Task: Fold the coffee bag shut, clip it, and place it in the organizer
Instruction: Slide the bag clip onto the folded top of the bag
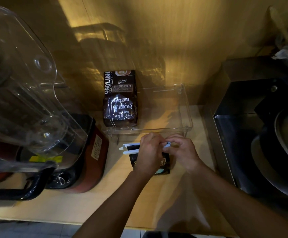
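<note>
A small black coffee bag (164, 170) lies on the wooden counter in front of a clear organizer (186, 107). A white bar clip (131, 149) spans the bag's folded top, its two arms apart at the left end. My left hand (150, 152) covers the bag's middle and grips the clip and the fold. My right hand (182, 150) pinches the clip's right end. A larger dark coffee bag (120, 98) stands inside the organizer at its left side.
A blender with a clear jug (19, 93) and a red-black base (88, 160) stands at the left. A dark metal appliance (260, 134) fills the right. A wooden wall rises behind the organizer. The counter's front edge (71, 222) runs below my arms.
</note>
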The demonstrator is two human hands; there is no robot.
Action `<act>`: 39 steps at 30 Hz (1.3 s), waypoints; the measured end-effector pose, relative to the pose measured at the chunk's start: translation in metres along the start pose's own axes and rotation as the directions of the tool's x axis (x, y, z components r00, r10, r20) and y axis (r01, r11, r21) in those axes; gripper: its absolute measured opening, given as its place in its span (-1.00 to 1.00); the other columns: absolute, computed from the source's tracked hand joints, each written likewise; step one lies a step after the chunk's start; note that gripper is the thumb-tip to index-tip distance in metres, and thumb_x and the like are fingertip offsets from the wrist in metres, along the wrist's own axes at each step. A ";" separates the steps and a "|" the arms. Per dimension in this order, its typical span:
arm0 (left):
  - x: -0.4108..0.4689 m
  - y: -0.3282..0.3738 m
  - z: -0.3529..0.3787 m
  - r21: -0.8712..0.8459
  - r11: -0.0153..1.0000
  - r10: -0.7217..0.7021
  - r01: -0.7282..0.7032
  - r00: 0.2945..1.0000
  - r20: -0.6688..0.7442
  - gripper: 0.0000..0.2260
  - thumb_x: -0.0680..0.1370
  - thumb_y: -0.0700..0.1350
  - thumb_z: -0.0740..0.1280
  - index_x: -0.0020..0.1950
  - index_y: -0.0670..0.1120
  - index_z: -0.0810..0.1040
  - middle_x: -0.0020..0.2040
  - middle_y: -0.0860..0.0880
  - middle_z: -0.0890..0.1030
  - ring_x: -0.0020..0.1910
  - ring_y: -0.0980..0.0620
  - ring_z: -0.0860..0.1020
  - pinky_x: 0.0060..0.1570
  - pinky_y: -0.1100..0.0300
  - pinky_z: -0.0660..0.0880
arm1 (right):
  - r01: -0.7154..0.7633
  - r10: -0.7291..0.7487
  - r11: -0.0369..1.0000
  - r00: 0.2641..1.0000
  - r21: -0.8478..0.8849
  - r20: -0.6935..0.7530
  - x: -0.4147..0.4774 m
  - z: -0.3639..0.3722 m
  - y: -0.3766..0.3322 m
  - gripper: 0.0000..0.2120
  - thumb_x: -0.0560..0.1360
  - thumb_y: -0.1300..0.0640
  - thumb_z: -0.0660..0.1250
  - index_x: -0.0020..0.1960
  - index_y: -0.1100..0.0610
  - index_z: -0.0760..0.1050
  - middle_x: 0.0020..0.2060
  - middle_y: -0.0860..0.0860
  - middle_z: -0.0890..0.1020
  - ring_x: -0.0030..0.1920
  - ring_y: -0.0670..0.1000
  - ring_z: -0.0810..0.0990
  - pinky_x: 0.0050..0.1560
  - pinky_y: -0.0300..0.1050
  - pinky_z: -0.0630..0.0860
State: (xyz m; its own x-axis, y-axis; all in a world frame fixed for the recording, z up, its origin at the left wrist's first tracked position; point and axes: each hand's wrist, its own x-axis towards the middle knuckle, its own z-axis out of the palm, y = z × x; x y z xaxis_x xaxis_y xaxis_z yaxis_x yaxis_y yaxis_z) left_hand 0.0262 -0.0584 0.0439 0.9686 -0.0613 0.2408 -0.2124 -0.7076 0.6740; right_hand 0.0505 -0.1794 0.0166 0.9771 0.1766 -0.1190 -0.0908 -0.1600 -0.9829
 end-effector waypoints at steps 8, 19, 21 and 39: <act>-0.004 -0.028 -0.035 0.154 0.987 -0.039 0.042 0.999 -0.021 -0.95 0.47 -0.22 0.34 -0.18 -0.15 0.57 -0.19 -0.10 0.64 -0.14 -0.05 0.50 -0.07 0.17 0.24 | -0.039 0.038 0.998 0.999 0.042 0.031 -0.002 -0.003 -0.003 -0.79 0.28 0.34 0.46 -0.19 0.06 0.57 -0.11 0.02 0.54 0.04 0.12 0.51 0.07 0.09 0.49; -0.004 -0.042 -0.043 0.250 0.968 -0.008 -0.038 0.983 0.181 -0.74 0.44 0.00 0.38 0.09 -0.05 0.52 0.00 -0.05 0.62 0.02 -0.05 0.50 0.05 0.06 0.36 | -0.071 0.069 0.985 0.997 0.158 0.015 -0.007 -0.003 0.002 -0.79 0.31 0.36 0.42 -0.21 0.06 0.58 -0.14 0.03 0.55 -0.08 0.00 0.53 -0.12 -0.13 0.48; -0.003 -0.042 -0.043 0.230 0.973 -0.017 -0.025 0.984 0.179 -0.75 0.44 -0.05 0.38 0.08 -0.07 0.54 -0.01 -0.08 0.62 0.00 -0.06 0.50 0.01 0.05 0.38 | -0.070 0.068 0.986 0.998 0.151 0.019 -0.006 -0.003 0.002 -0.80 0.32 0.35 0.42 -0.20 0.07 0.58 -0.13 0.04 0.55 -0.06 0.02 0.53 -0.10 -0.10 0.49; -0.009 -0.045 -0.048 0.178 0.983 0.020 -0.050 0.986 0.166 -0.79 0.43 -0.09 0.39 0.02 -0.14 0.55 -0.05 -0.12 0.63 -0.04 -0.09 0.52 0.01 0.04 0.40 | 0.433 -0.340 0.600 0.899 -0.673 0.276 0.003 0.012 -0.015 -0.86 0.48 0.14 0.29 0.01 0.15 0.49 -0.01 0.06 0.58 0.07 0.06 0.43 0.10 -0.12 0.19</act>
State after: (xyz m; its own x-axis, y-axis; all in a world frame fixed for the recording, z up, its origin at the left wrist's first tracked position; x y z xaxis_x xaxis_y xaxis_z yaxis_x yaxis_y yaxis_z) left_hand 0.0214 0.0079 0.0446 0.9722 -0.1916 0.1349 -0.2341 -0.8177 0.5259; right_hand 0.0528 -0.1646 0.0289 0.8561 0.4813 0.1885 0.4986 -0.6728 -0.5466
